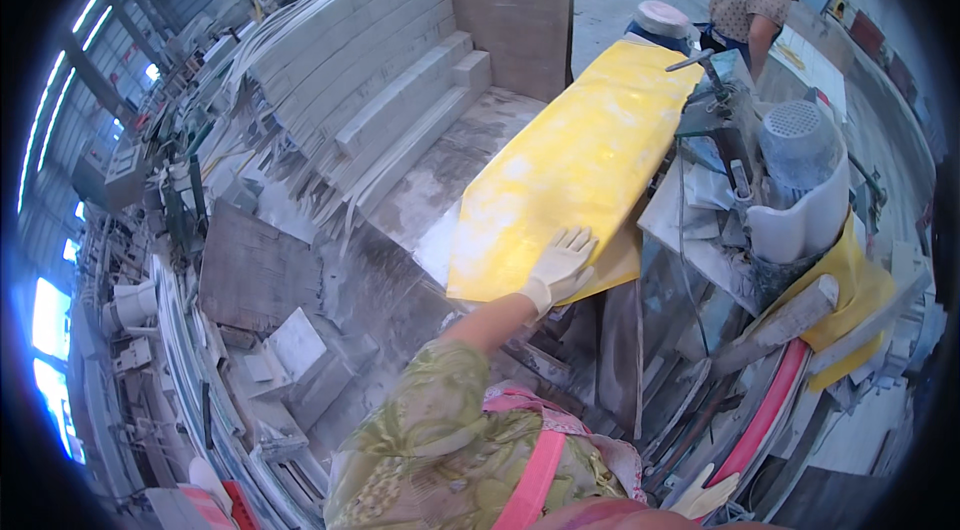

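A long yellow sheet point(575, 150), dusted with white powder, lies over a bench in front of me. My left hand point(562, 268), in a pale glove, rests flat on its near end with the fingers stretched out. A corner of brown board point(615, 265) shows from under the sheet beside that hand. Down by my right side, at the lower edge, my right hand point(705, 496) is gloved too. Its thumb and fingers stand apart and I see nothing in them. A pink strip point(760, 415) runs close by it. A metal bar point(690, 60) lies across the sheet's far right corner.
Stacked pale planks point(350, 70) and an upright brown board point(510, 20) stand beyond the sheet. At right are a perforated grey cylinder point(797, 135) and a yellow cloth point(850, 295). Another person point(748, 5) bends over at the far right. Scrap pieces point(290, 360) litter the left.
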Tool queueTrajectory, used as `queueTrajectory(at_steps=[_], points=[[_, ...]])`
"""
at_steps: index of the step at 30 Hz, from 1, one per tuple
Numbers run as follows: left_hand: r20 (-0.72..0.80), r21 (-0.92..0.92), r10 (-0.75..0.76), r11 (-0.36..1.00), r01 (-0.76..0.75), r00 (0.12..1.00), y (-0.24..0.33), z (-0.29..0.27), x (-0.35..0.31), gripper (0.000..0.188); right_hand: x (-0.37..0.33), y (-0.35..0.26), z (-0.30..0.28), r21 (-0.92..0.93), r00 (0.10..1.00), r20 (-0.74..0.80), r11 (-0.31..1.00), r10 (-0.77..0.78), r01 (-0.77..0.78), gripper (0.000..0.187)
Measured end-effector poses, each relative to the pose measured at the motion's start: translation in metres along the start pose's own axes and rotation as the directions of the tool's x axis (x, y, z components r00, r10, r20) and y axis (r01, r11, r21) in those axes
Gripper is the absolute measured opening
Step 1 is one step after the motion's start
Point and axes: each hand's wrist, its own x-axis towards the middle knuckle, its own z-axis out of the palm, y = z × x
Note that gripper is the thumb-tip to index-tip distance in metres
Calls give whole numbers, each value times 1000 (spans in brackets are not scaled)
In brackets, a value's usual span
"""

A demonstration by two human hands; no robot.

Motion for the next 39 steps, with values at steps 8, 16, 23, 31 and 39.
queueTrajectory(at_steps=[8,16,23,31,39], points=[[23,-6,-11,1000,11,1000,-2,3,0,59,-1,21,16,125,976,214,990,29,-57,69],[18,2,-9,1000,9,1000,-4,8,-1,59,-6,20,17,98,964,259,992,57,-85,69],[-6,-6,-14,1000,14,1000,-3,9,0,59,-2,13,9,68,938,323,985,128,-158,71],[-9,-3,-3,1000,3,1000,-2,5,0,58,-5,17,13,80,936,327,983,132,-166,71],[27,12,-7,1000,6,1000,-1,1,0,58,-5,20,19,104,954,285,986,94,-128,71]])
